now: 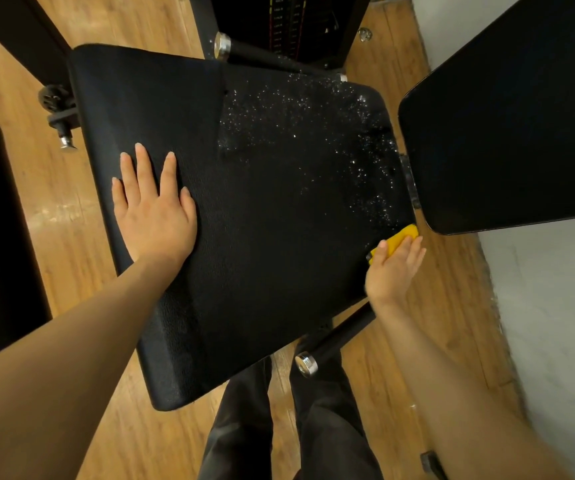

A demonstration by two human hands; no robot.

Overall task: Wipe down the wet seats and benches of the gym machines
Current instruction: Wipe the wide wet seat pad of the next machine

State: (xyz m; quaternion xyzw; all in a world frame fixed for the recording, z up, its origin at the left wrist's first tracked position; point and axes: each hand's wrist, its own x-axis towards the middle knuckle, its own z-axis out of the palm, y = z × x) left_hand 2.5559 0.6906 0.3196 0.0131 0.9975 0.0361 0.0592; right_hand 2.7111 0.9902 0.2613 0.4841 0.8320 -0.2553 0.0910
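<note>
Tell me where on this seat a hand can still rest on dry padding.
Dry padding lies between the left hand and the droplets, and along the seat toward its near edge. The far right corner is crowded: droplets, the right hand pressing the yellow cloth, and the back pad close beside.

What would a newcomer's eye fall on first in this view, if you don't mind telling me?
Most likely the glittering water droplets scattered over the far right part of the black seat pad. Next, the bright yellow cloth under the right hand at the pad's right edge, beside the black back pad. The left hand lies flat on the pad's dry left part.
</note>
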